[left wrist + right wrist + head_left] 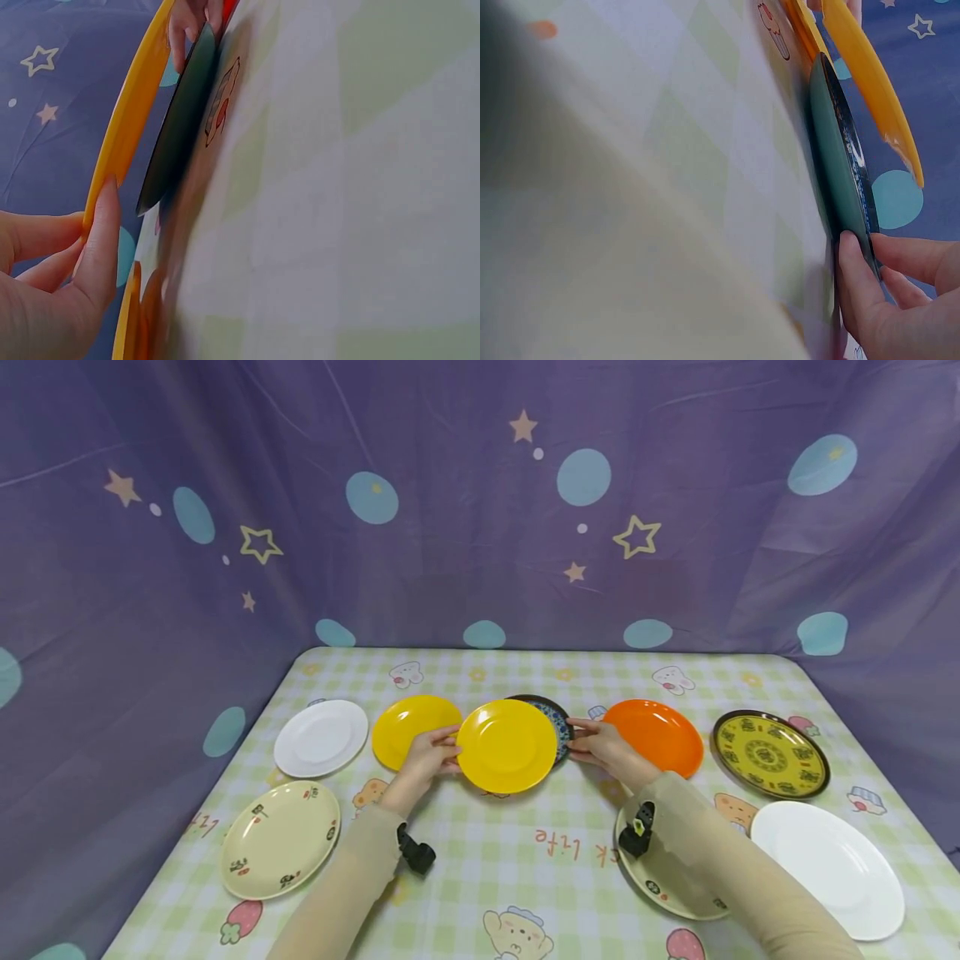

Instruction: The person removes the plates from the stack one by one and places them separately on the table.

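My left hand point(428, 755) pinches the left rim of a yellow plate point(507, 747), thumb on one face and fingers on the other. This plate is held above the table in the left wrist view. Behind it, partly hidden, is a dark-rimmed plate point(562, 732) with a blue pattern. My right hand point(606, 747) grips that plate's right rim between thumb and fingers. In the right wrist view the patterned plate's green underside point(832, 150) shows, close to the tablecloth. Just left of the held plate lies another yellow plate point(408, 727), partly covered by my left hand.
On the left stand a white plate point(321, 738) and a cream plate point(281, 839). To the right are an orange plate point(656, 735), a dark-rimmed yellow patterned plate point(771, 753), a white oval plate point(828, 868) and a cream plate point(660, 889) under my right forearm. A purple curtain point(465, 543) hangs behind.
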Available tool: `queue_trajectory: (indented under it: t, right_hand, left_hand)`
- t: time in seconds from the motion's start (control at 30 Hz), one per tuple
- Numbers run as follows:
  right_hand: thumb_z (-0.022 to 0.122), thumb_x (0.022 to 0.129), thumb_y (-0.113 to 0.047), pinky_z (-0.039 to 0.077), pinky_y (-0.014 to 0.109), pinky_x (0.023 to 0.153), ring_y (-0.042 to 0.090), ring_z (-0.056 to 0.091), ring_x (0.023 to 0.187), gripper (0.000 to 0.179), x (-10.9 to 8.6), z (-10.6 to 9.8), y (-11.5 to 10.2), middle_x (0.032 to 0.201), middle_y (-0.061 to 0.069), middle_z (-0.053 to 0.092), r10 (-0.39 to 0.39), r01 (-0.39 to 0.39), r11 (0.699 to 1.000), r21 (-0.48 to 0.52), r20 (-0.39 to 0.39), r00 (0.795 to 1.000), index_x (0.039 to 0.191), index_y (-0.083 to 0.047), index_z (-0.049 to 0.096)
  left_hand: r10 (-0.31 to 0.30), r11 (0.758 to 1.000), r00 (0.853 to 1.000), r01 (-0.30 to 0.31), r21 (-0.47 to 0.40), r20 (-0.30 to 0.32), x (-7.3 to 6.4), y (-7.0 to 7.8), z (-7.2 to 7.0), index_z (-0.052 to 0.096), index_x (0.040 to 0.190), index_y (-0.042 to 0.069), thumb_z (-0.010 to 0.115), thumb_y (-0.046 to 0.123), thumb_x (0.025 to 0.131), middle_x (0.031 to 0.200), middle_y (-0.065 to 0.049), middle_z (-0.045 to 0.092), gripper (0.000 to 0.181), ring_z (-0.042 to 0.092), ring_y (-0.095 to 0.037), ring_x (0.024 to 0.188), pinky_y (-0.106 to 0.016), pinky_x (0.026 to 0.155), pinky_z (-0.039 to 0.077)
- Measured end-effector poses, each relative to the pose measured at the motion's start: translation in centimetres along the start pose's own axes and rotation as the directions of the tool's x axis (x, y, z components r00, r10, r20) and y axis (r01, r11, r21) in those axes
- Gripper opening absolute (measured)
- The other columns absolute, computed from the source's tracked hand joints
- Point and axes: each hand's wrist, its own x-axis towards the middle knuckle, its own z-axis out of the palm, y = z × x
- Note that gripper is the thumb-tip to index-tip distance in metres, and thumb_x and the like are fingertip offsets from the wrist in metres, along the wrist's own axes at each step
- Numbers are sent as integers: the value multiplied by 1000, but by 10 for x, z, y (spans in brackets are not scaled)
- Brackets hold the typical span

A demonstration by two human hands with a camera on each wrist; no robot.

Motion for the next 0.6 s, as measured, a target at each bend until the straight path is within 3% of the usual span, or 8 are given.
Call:
queue_trajectory:
  t: [0.43,0.6]
  right_hand:
    - [41,85,12,45,35,90,15,58,85,55,0,-1,-1,136,27,28,9,-9,999,33,15,1000,137,2,27]
    - [42,84,13,46,34,88,14,58,81,55,0,0,-1,134,28,30,7,-7,999,34,3,1000,136,3,28]
  left_hand:
    - [-14,1000,1000,13,17,23,-11,5,-13,50,123,-1,50,-9,82,87,-8,48,41,53,-11,53,-25,53,53]
    - [6,999,999,-8,39,48,-15,5,-21,48,124,-3,49,-10,83,89,-8,48,42,51,-10,53,-23,51,52]
